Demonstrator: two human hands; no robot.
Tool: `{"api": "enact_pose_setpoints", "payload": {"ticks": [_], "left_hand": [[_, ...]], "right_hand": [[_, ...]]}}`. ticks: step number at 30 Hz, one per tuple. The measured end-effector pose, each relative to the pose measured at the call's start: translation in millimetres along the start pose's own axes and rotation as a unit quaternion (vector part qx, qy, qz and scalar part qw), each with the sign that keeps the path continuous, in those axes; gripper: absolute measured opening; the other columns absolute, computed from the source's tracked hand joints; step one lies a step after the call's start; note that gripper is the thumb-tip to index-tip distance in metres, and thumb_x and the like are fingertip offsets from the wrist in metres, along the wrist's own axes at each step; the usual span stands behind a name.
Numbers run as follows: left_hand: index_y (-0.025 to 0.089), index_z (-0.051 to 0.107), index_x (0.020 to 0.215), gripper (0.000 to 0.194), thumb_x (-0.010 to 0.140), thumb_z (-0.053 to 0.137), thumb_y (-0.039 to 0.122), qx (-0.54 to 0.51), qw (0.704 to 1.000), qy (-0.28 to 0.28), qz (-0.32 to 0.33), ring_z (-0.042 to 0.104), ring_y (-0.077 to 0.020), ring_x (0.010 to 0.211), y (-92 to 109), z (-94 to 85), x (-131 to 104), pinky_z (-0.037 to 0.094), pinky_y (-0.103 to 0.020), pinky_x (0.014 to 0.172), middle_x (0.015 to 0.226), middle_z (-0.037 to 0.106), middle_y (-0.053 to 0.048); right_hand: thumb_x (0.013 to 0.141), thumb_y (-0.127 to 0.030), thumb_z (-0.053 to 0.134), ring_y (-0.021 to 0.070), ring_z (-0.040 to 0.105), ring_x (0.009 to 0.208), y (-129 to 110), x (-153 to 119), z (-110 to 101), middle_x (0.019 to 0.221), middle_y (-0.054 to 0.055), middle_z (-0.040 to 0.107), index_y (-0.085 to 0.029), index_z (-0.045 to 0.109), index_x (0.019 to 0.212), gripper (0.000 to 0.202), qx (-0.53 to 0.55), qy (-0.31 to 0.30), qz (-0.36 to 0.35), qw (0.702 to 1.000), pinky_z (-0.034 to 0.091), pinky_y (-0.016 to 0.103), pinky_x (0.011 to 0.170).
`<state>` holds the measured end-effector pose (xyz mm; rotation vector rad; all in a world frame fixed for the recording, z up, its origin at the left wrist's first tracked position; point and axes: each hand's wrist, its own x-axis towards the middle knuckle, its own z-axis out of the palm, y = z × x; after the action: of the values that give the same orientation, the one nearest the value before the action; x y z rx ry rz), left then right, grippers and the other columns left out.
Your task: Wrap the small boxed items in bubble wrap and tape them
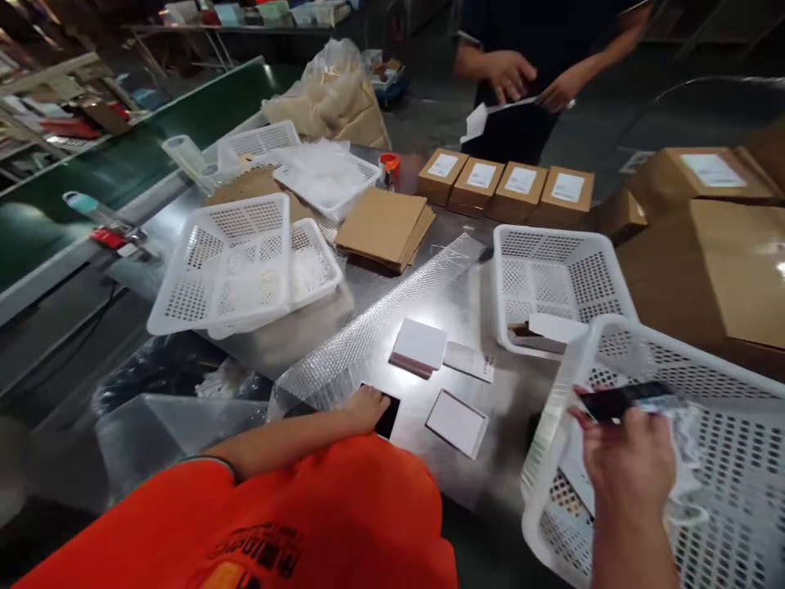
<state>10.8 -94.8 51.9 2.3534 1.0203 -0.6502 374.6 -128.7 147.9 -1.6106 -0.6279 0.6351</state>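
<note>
Four small brown cardboard boxes with white labels were lined up along the far edge of the shiny metal tabletop. Six white perforated plastic baskets were counted: four towards the left edge, one partly overlapped by another, and two at the right. One stack of flat brown cardboard sheets and one orange tape roll were seen between them. One silvery bubble-wrap strip was stretched diagonally. Three pale flat pieces were laid out towards the near edge, two of them close together.

One thin black rectangular panel was covered partly by the left hand at the near edge, palm down, its forearm brought in low from the left; whether it was gripped could not be told. One dark flat slab, perhaps a glossy panel, though blurred, was pinched between the thumb and fingers of the right hand, which was extended forward over the nearer right basket. Beyond the far edge, one white sheet was held in both hands by a dark-clothed person.
</note>
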Motion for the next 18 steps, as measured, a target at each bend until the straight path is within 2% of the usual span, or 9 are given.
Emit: {"api": "enact_pose_setpoints", "payload": {"ticks": [1, 3, 5, 6, 8, 10, 13, 16, 18], "left_hand": [[0.012, 0.058, 0.122, 0.042, 0.081, 0.065, 0.019, -0.012, 1.000, -0.007, -0.005, 0.062, -0.0358, 0.106, -2, 0.5, -1, 0.047, -0.045, 0.089, 0.115, 0.066, -0.021], [0.016, 0.059, 0.119, 0.040, 0.080, 0.066, 0.019, -0.054, 0.998, -0.014, -0.012, 0.065, -0.0334, 0.099, -7, 1.2, -4, 0.049, -0.043, 0.086, 0.109, 0.068, -0.017], [0.019, 0.061, 0.112, 0.030, 0.082, 0.063, 0.018, -0.114, 0.993, 0.010, -0.025, 0.065, -0.0300, 0.097, -11, 2.3, -11, 0.050, -0.041, 0.085, 0.106, 0.068, -0.012], [0.020, 0.061, 0.109, 0.026, 0.084, 0.060, 0.016, -0.139, 0.989, 0.029, -0.035, 0.064, -0.0288, 0.099, -14, 3.6, -15, 0.049, -0.040, 0.087, 0.107, 0.067, -0.011], [0.021, 0.059, 0.110, 0.025, 0.087, 0.052, 0.012, -0.177, 0.977, 0.086, -0.081, 0.061, -0.0265, 0.107, -22, 9.2, -26, 0.047, -0.038, 0.093, 0.114, 0.064, -0.010], [0.020, 0.057, 0.113, 0.028, 0.089, 0.047, 0.010, -0.225, 0.950, 0.151, -0.157, 0.059, -0.0245, 0.112, -33, 19.8, -34, 0.045, -0.037, 0.096, 0.121, 0.060, -0.011], [0.018, 0.058, 0.109, 0.025, 0.084, 0.058, 0.013, -0.350, 0.879, 0.207, -0.250, 0.059, -0.0234, 0.108, -49, 42.6, -37, 0.046, -0.037, 0.096, 0.116, 0.061, -0.010], [0.018, 0.060, 0.105, 0.031, 0.076, 0.068, 0.014, -0.461, 0.822, 0.218, -0.255, 0.061, -0.0241, 0.103, -59, 64.5, -29, 0.048, -0.039, 0.097, 0.106, 0.065, -0.007], [0.019, 0.061, 0.106, 0.033, 0.074, 0.068, 0.013, -0.499, 0.799, 0.232, -0.242, 0.062, -0.0239, 0.103, -60, 74.4, -22, 0.048, -0.040, 0.098, 0.105, 0.067, -0.005]], "right_hand": [[0.079, -0.047, 0.065, 0.0243, 0.070, 0.089, 2, -22, 17, 0.099, 0.002, 0.063, -0.031, 0.051, 0.110, 0.038, 0.062, -0.041, 0.044, 0.996, 0.059, 0.041, 0.066], [0.067, -0.047, 0.077, 0.0240, 0.069, 0.089, 16, -66, 54, 0.097, 0.002, 0.065, -0.027, 0.056, 0.104, 0.047, 0.079, -0.118, 0.113, 0.983, 0.060, 0.040, 0.066], [0.069, -0.049, 0.075, 0.0228, 0.069, 0.082, 39, -105, 90, 0.096, 0.003, 0.069, -0.025, 0.058, 0.110, 0.051, 0.034, -0.231, 0.153, 0.960, 0.060, 0.042, 0.068], [0.072, -0.050, 0.071, 0.0226, 0.069, 0.079, 52, -121, 105, 0.094, 0.004, 0.069, -0.024, 0.059, 0.111, 0.048, -0.003, -0.270, 0.149, 0.951, 0.060, 0.042, 0.068], [0.079, -0.044, 0.062, 0.0242, 0.067, 0.086, 78, -144, 128, 0.097, 0.007, 0.071, -0.022, 0.063, 0.108, 0.036, -0.100, -0.319, 0.071, 0.940, 0.058, 0.044, 0.075], [0.084, -0.033, 0.054, 0.0259, 0.065, 0.096, 98, -157, 139, 0.102, 0.010, 0.070, -0.021, 0.067, 0.107, 0.028, -0.209, -0.351, -0.046, 0.911, 0.056, 0.044, 0.083], [0.089, -0.019, 0.046, 0.0266, 0.062, 0.101, 112, -166, 145, 0.106, 0.013, 0.068, -0.020, 0.067, 0.114, 0.032, -0.350, -0.390, -0.191, 0.830, 0.054, 0.039, 0.081], [0.090, -0.013, 0.047, 0.0250, 0.060, 0.096, 114, -167, 149, 0.102, 0.011, 0.067, -0.020, 0.067, 0.116, 0.033, -0.434, -0.413, -0.289, 0.747, 0.052, 0.034, 0.077], [0.091, -0.012, 0.050, 0.0238, 0.060, 0.093, 113, -167, 154, 0.099, 0.010, 0.067, -0.021, 0.067, 0.116, 0.033, -0.460, -0.430, -0.331, 0.703, 0.050, 0.033, 0.078]]}}
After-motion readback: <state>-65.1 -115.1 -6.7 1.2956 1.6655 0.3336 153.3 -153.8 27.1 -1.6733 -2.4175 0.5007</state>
